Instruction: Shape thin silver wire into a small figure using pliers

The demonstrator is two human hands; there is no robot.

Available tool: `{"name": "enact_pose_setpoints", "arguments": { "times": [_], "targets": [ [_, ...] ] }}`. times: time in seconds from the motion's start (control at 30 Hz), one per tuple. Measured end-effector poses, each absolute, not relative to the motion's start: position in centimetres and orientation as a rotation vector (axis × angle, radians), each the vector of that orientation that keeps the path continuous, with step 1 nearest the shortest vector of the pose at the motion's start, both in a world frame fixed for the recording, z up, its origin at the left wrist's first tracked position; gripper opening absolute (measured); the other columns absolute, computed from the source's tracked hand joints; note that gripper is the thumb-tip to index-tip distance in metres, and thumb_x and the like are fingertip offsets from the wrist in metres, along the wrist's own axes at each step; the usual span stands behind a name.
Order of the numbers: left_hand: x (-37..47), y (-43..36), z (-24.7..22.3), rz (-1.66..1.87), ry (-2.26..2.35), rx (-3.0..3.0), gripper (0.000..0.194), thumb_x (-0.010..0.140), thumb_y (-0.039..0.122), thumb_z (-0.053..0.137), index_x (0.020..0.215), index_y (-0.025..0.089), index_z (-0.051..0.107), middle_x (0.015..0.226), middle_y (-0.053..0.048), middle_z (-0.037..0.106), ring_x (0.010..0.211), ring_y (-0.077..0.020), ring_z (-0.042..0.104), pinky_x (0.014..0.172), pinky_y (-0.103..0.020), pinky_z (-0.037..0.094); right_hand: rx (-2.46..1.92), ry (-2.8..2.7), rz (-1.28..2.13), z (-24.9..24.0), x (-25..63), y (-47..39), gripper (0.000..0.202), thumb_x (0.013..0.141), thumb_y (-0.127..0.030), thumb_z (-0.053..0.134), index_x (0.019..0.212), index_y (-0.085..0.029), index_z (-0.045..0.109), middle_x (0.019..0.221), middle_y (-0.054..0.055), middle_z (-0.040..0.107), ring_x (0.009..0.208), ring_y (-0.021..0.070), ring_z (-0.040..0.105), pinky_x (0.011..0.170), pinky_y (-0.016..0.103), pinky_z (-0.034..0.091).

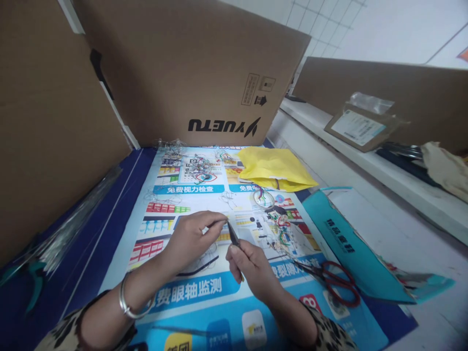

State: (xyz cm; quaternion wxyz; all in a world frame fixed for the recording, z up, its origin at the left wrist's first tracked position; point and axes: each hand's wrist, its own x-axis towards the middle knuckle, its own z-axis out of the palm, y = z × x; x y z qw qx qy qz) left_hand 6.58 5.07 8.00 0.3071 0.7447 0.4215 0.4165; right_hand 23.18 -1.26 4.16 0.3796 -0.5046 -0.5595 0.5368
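Note:
My left hand (195, 236) is closed in a pinch above the printed sheet (226, 295), a silver bangle on its wrist. What its fingertips hold is too small to name. My right hand (250, 265) is wrapped round dark, pointed pliers (233, 233), whose tip points up and left and meets the left fingertips. Thin wire pieces (201, 165) lie tangled on the far part of the sheet. Right of my hands are coloured threads (283, 229) and a clear ring-shaped roll (263, 199).
Red-handled scissors (338, 282) lie at the right beside a teal box (351, 243). A yellow pouch (276, 168) sits at the back. Cardboard (175, 73) walls the back and left. Teal-handled pliers (34, 280) and thin wires (73, 224) are at left.

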Motion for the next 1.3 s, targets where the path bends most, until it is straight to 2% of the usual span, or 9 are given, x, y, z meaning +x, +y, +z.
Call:
{"name": "enact_pose_setpoints", "arguments": {
  "times": [0.2,0.33,0.43,0.57,0.77,0.97,1.13,1.3],
  "targets": [
    [6.2,5.2,8.2,1.063,1.120,2.130,0.014,0.078,0.019,0.055,0.082,0.022,0.068,0.074,0.000,0.069,0.067,-0.0140,0.062,0.065,-0.022,0.044,-1.439,-1.625,1.165,4.0,23.7,-0.9,0.035,0.088,-0.046,0.041,0.069,-0.019,0.050,0.049,-0.004,0.046,0.044,0.0088,0.043,0.044,0.021,0.031],
    [6.0,5.4,8.9,0.916,1.117,2.006,0.013,0.077,0.018,0.052,0.073,0.019,0.065,0.066,0.001,0.065,0.060,-0.0126,0.058,0.058,-0.021,0.041,-1.467,-1.853,0.865,4.4,24.1,-0.6,0.031,0.089,-0.038,0.042,0.064,-0.020,0.044,0.053,-0.003,0.044,0.049,0.0095,0.044,0.047,0.022,0.028],
    [5.8,5.7,9.1,0.801,1.070,1.832,0.015,0.079,0.024,0.051,0.070,0.018,0.062,0.059,0.001,0.061,0.056,-0.0119,0.055,0.053,-0.021,0.039,-1.450,-1.987,0.598,4.6,24.4,-0.6,0.027,0.089,-0.033,0.041,0.066,-0.020,0.043,0.055,-0.003,0.046,0.051,0.0104,0.045,0.049,0.023,0.027],
    [5.6,6.0,9.0,0.722,0.978,1.607,0.018,0.078,0.032,0.055,0.072,0.016,0.061,0.062,0.000,0.061,0.054,-0.0103,0.052,0.052,-0.020,0.040,-1.375,-2.114,0.323,4.5,24.8,-0.5,0.022,0.090,-0.029,0.040,0.072,-0.019,0.047,0.061,0.000,0.052,0.055,0.0124,0.049,0.052,0.023,0.030],
    [5.7,6.0,8.9,0.683,0.921,1.514,0.015,0.076,0.029,0.057,0.070,0.015,0.060,0.062,0.001,0.061,0.054,-0.0085,0.050,0.053,-0.019,0.039,-1.346,-2.220,0.061,4.2,25.6,0.1,0.024,0.091,-0.029,0.039,0.070,-0.019,0.048,0.063,0.002,0.054,0.060,0.0141,0.050,0.056,0.024,0.032],
    [5.7,6.2,9.1,0.717,0.941,1.610,0.021,0.081,0.033,0.052,0.078,0.015,0.063,0.069,-0.001,0.062,0.063,-0.0107,0.054,0.059,-0.020,0.043,-1.376,-2.103,0.224,4.1,25.6,0.4,0.021,0.090,-0.028,0.040,0.071,-0.020,0.048,0.063,0.001,0.054,0.058,0.0125,0.051,0.054,0.022,0.033],
    [5.2,6.6,8.8,0.576,1.001,1.770,0.029,0.084,0.039,0.047,0.076,0.016,0.063,0.066,0.000,0.061,0.064,-0.0120,0.055,0.059,-0.020,0.042,-1.434,-2.017,0.358,4.1,25.7,0.4,0.021,0.089,-0.030,0.041,0.073,-0.019,0.050,0.061,0.000,0.055,0.055,0.0122,0.053,0.052,0.022,0.033],
    [5.4,6.5,8.4,0.477,0.976,1.795,0.025,0.081,0.036,0.050,0.074,0.017,0.065,0.066,0.001,0.062,0.062,-0.0116,0.054,0.057,-0.019,0.040,-1.468,-1.989,0.399,4.3,25.8,0.4,0.022,0.088,-0.031,0.041,0.073,-0.019,0.052,0.062,0.001,0.056,0.057,0.0128,0.053,0.052,0.022,0.034]
  ]
}}
